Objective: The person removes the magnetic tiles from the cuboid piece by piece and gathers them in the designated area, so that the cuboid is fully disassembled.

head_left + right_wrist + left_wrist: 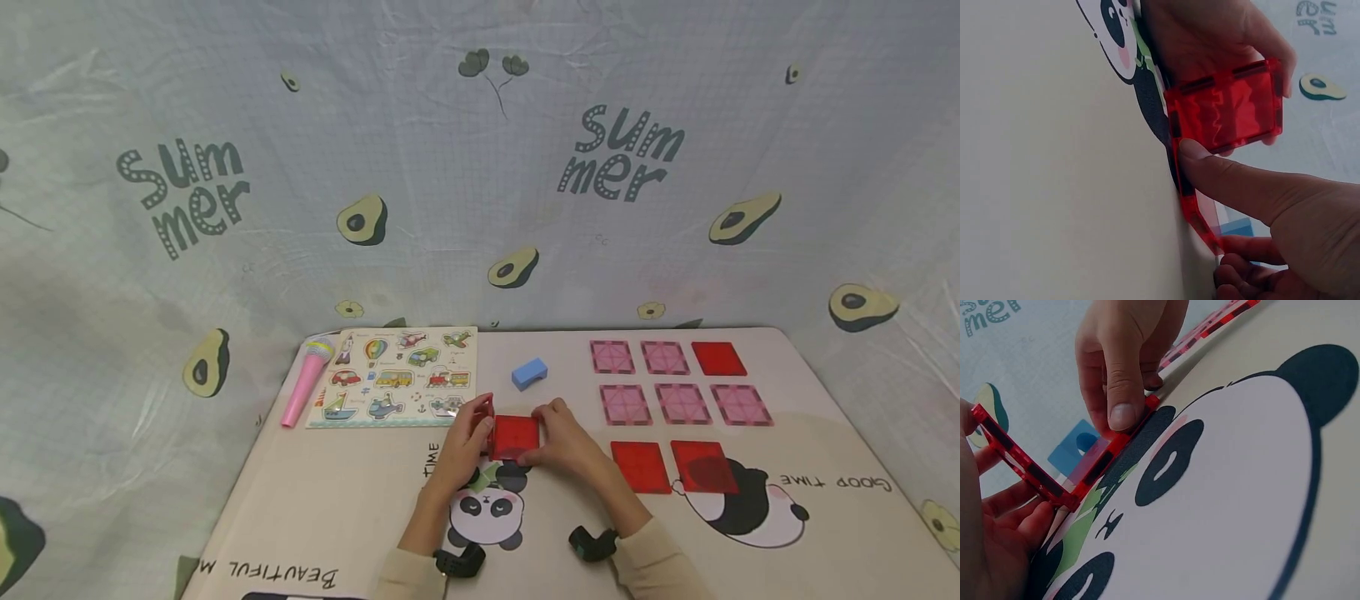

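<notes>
Two red translucent magnetic tiles meet at an edge in front of me, above the printed panda's head. One tile (pixel 516 438) lies flat on the table. The other tile (pixel 1229 109) stands upright along its left side. My left hand (pixel 460 450) grips the upright tile, thumb on its inner side and fingers behind it. With thumb and index finger, my right hand (pixel 572 443) pinches the flat tile at its right side; the thumb sits at the near corner in the right wrist view.
Pink tiles (pixel 625 405) and red tiles (pixel 640 467) lie in rows at right. A blue toy block (pixel 529 374) sits beyond my hands. Back left are a picture puzzle board (pixel 397 379) and a pink toy microphone (pixel 306 385). A printed curtain (pixel 435 167) hangs behind the table.
</notes>
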Tool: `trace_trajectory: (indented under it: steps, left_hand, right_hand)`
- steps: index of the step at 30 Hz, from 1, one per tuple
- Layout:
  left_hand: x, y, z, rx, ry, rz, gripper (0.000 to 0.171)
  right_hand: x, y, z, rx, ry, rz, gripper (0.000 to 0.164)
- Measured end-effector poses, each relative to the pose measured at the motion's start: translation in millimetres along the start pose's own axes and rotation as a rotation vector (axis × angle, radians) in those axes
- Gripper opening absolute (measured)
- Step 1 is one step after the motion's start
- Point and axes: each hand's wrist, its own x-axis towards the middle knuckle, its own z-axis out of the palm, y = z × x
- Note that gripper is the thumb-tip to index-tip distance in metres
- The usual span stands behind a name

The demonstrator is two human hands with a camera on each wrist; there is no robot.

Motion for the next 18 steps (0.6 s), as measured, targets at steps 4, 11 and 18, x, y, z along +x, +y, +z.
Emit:
trace_trajectory:
  steps: [4, 11, 18]
  left_hand:
    - [4.8, -13.7, 4.1, 0.009, 0.021, 0.003, 0.049]
    - [11.7, -39.6, 11.2, 0.010, 0.077, 0.020, 0.047]
    - [8.1, -35.1, 10.3, 0.018, 0.125, 0.013, 0.047]
  right_hand:
    - [0.0, -0.9, -0.8, 0.016, -0.004, 0.021, 0.071]
    - [-0.4, 0.2, -0.8, 0.081, 0.014, -0.010, 0.075]
    - [-2.0, 1.6, -1.4, 0.179, -0.006, -0.030, 0.079]
